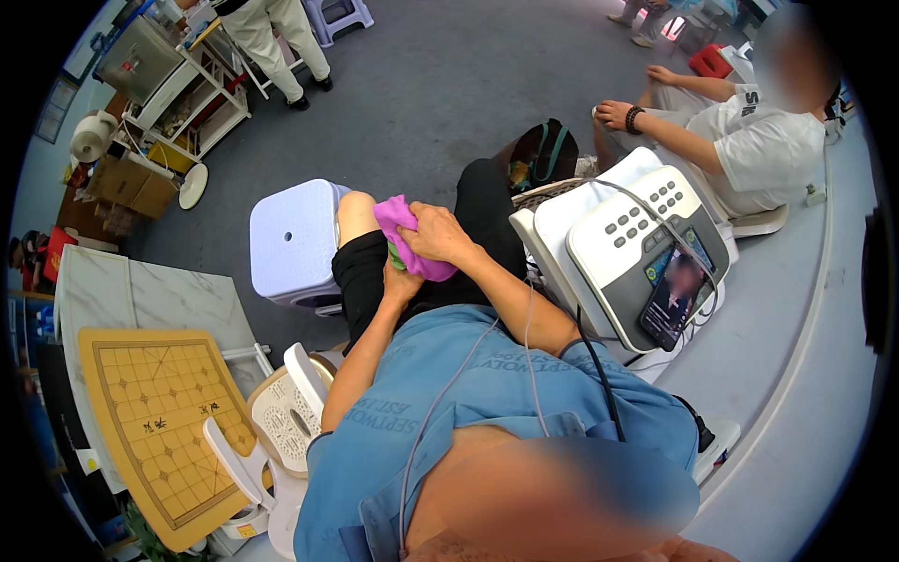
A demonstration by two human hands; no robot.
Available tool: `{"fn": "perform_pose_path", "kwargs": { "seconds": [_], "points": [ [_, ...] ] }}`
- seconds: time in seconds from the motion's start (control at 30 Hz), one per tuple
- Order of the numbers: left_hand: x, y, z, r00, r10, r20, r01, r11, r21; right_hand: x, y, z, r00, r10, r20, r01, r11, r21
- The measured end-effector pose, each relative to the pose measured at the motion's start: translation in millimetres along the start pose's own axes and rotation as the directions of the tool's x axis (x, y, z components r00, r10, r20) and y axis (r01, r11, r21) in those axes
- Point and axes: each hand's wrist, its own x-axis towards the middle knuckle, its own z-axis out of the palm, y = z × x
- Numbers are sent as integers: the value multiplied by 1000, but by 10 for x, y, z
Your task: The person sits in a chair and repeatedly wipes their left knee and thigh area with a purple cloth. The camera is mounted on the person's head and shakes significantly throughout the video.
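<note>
A bunched purple cloth (pixel 430 263) lies over my lap between my two hands. From above, my right hand (pixel 439 233) grips the cloth, its fingers curled over the folds. Lower and to the left, my left hand (pixel 402 281) holds the cloth's underside. Next to that hand shows a small green piece of fabric (pixel 395 258), mostly hidden by the purple folds. Whether it belongs to the same cloth I cannot tell. Thin grey wires (pixel 532 351) run down over my blue shirt (pixel 449 372).
Left of my knee stands a lavender plastic stool (pixel 291 235). A yellow Chinese chess board (pixel 165 428) and a white chair (pixel 288 414) are at lower left. On my right, a phone (pixel 673 298) rests on a button-panel device (pixel 646 246). Beyond it sits a person (pixel 744 140).
</note>
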Motion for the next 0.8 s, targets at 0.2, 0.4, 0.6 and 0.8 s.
{"fn": "perform_pose_path", "kwargs": {
  "seconds": [0.2,0.4,0.6,0.8],
  "points": [
    [32,-101,8,1000,21,-12,-21,1000,-21,-67,42,-48,1000,0,-16,1,999,42],
    [56,-109,5,998,66,-5,-66,997,28,-140,115,-90,1000,-5,-6,5,996,92],
    [28,-66,40,997,68,-26,-69,997,-41,-221,105,-200,999,11,47,-18,987,160],
    [77,-151,31,999,42,-8,-42,999,-19,-254,89,-240,997,0,73,-13,984,180]
  ]
}}
